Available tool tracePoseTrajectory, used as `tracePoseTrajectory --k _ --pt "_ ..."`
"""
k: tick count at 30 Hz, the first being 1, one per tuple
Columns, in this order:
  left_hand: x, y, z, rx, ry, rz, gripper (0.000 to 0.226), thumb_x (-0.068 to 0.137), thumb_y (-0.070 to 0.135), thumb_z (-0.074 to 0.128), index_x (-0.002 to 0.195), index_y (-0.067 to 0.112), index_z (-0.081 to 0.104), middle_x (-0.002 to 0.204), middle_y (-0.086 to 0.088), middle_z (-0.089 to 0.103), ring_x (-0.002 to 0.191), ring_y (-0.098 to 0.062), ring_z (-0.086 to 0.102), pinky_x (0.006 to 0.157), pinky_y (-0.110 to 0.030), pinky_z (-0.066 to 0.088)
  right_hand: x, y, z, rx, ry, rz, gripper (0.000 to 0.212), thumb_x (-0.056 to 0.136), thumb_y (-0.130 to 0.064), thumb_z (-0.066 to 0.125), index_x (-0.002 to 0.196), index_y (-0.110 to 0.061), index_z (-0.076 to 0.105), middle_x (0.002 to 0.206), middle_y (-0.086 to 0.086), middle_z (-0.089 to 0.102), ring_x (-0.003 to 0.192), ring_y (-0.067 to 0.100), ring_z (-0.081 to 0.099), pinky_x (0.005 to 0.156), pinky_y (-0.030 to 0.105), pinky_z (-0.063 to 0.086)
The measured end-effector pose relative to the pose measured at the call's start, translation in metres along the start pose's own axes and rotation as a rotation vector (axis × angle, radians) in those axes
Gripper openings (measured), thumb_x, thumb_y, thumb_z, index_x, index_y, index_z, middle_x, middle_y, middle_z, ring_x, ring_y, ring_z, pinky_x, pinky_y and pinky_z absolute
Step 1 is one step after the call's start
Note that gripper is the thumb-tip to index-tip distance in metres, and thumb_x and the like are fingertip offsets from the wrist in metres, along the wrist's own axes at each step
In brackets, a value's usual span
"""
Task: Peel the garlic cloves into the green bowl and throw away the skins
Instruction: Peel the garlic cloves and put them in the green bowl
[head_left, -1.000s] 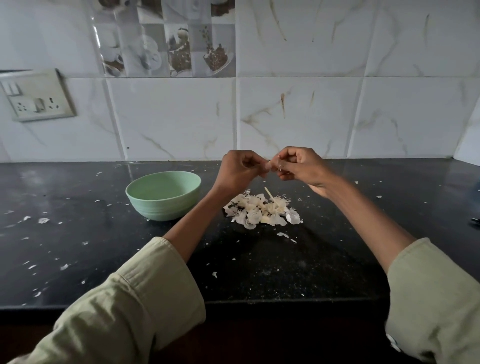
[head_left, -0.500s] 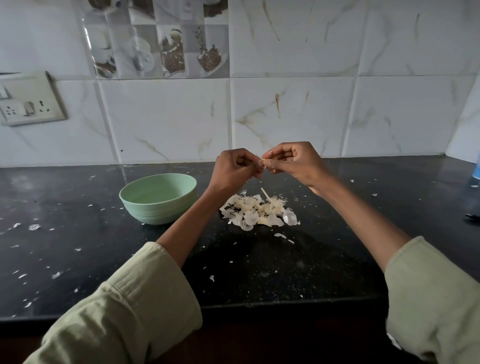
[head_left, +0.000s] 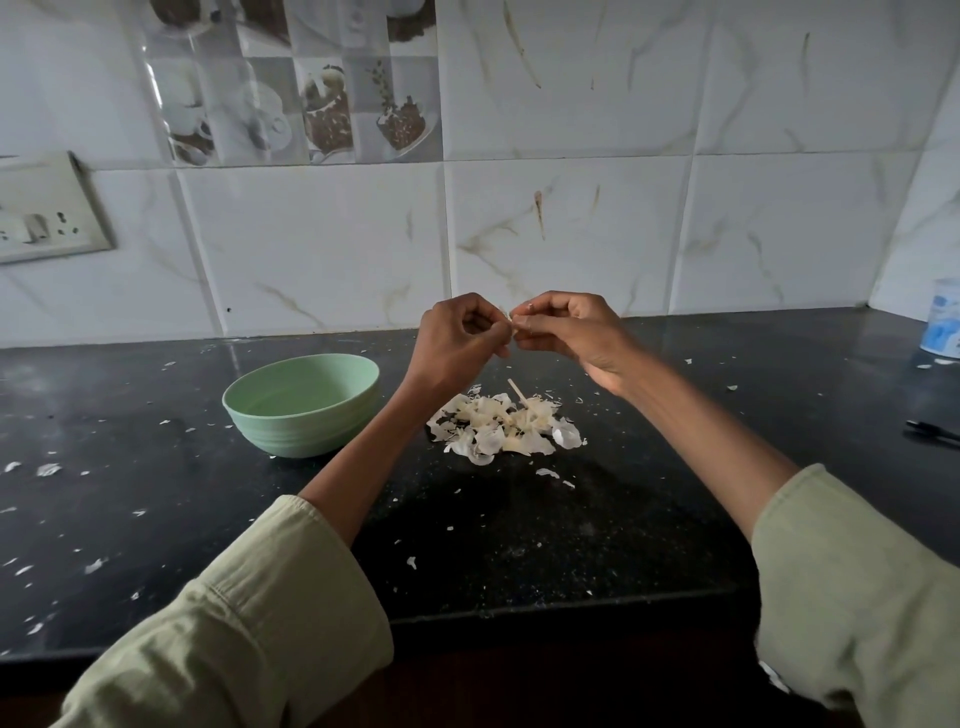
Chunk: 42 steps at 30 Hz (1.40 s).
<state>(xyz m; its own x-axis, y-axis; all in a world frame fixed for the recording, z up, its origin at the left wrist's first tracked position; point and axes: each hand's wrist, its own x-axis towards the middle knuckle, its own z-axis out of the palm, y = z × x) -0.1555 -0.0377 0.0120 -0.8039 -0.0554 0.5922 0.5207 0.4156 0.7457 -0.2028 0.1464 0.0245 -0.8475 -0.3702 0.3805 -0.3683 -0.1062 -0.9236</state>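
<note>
Presently both hands, left hand (head_left: 460, 335) and right hand (head_left: 563, 332), pinch one garlic clove (head_left: 508, 315) above the skins (head_left: 506, 428), right of the green bowl (head_left: 304, 402). Judged light, papery-skinned, slippery; best pinched at its ends.

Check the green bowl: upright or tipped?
Upright: the green bowl sits flat on the counter, rim level, opening up.

Dim, soft light; the black countertop (head_left: 156, 493) shows faint glare, wall tiles (head_left: 571, 234) bow at wide-angle edges.
</note>
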Motion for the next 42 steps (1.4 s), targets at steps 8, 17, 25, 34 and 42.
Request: tracePoseTrajectory --k 8,17,25,34,42 --pt "-0.002 -0.002 0.004 -0.081 -0.061 -0.14 0.031 0.103 0.032 0.062 0.103 0.001 0.067 0.09 -0.012 0.078 0.078 -0.033 0.077 0.076 -0.041 0.061 -0.001 0.003 0.002 -0.087 0.108 -0.111 0.013 0.089 0.004 0.075 0.101 0.009 0.07 0.098 0.02 0.074 0.088 0.032 0.077 0.081 0.035 0.064" --pt "0.0 -0.01 0.001 -0.215 -0.105 -0.181 0.034 0.102 0.021 0.067 0.114 -0.01 0.063 0.086 -0.011 0.075 0.075 -0.019 0.072 0.074 -0.032 0.058 0.002 0.004 0.005 -0.304 0.116 -0.208 0.011 0.085 -0.005 0.081 0.091 -0.002 0.072 0.095 0.006 0.078 0.079 0.021 0.076 0.082 0.039 0.063" --pt "-0.002 -0.009 0.005 -0.122 -0.032 -0.172 0.008 0.098 0.006 0.07 0.103 0.0 0.069 0.083 -0.009 0.073 0.075 -0.014 0.07 0.075 -0.033 0.06 -0.003 0.002 0.008 -0.447 0.092 -0.288 0.014 0.086 -0.016 0.084 0.094 -0.01 0.074 0.089 0.001 0.077 0.075 0.019 0.075 0.075 0.032 0.063" --pt "-0.006 -0.005 0.006 0.133 -0.049 -0.091 0.018 0.091 -0.003 0.063 0.082 0.007 0.074 0.072 -0.008 0.076 0.065 -0.019 0.072 0.076 -0.048 0.064 -0.003 0.003 0.012 -0.598 0.103 -0.397 0.017 0.083 -0.024 0.087 0.081 -0.01 0.077 0.074 0.0 0.076 0.066 0.019 0.072 0.07 0.039 0.062" --pt "-0.011 0.0 0.006 0.078 0.029 -0.004 0.02 0.088 -0.012 0.062 0.082 0.005 0.072 0.073 -0.011 0.072 0.067 -0.02 0.069 0.072 -0.046 0.061 0.0 0.005 0.011 -0.348 0.117 -0.26 0.023 0.084 -0.02 0.086 0.085 0.0 0.076 0.082 0.008 0.078 0.067 0.021 0.073 0.073 0.039 0.065"
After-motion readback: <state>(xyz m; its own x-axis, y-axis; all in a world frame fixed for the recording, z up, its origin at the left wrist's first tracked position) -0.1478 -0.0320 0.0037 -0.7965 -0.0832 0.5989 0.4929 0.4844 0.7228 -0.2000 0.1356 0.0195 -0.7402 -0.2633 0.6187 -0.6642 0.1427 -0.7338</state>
